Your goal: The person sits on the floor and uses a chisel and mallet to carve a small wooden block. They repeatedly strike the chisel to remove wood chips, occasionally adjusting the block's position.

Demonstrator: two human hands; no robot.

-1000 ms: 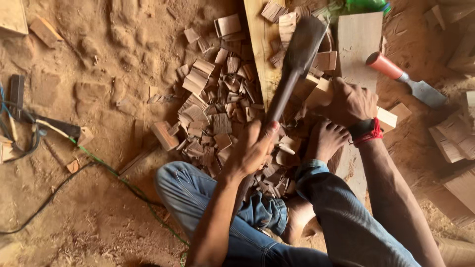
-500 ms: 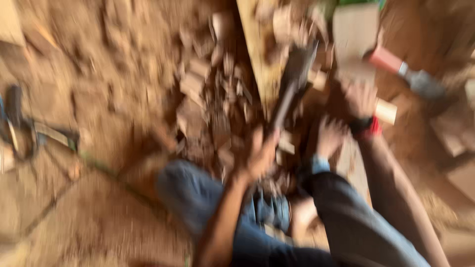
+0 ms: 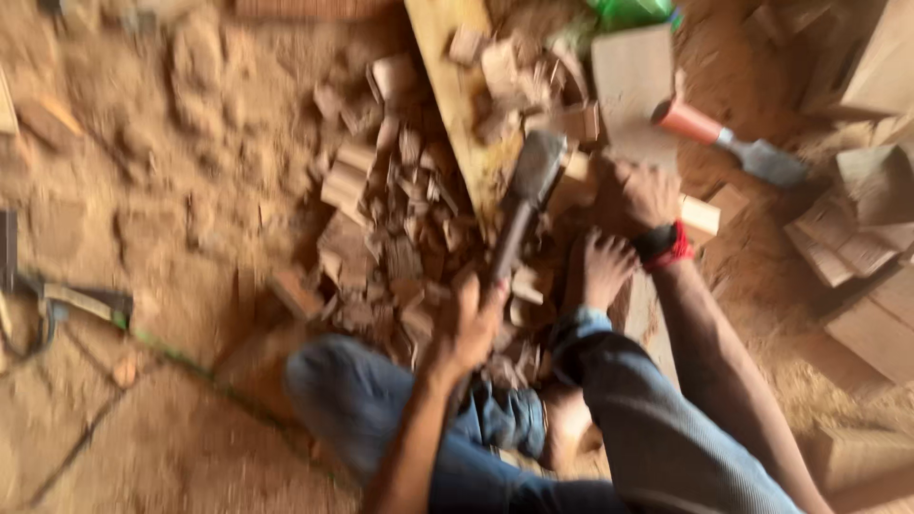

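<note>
Left hand [image 3: 473, 328] is gripping the hatchet [image 3: 519, 205] low on its handle; right hand [image 3: 647, 195] is clamping the wood block [image 3: 693, 213] on the floor beside our bare foot [image 3: 600, 271]. We are judging the hatchet head-heavy, the block stiff and splintery.

Chisel [image 3: 728, 143], red handle, grey blade, lies up and right of the right grip, apart from it. Green bottle [image 3: 628, 11] at top edge, above the grips. Heap of offcuts [image 3: 390, 219] on the dirt floor [image 3: 143, 143], just left of the left grip. Stacked boards [image 3: 866, 228] far right. Black cable [image 3: 57, 305] far left, blurred.
</note>
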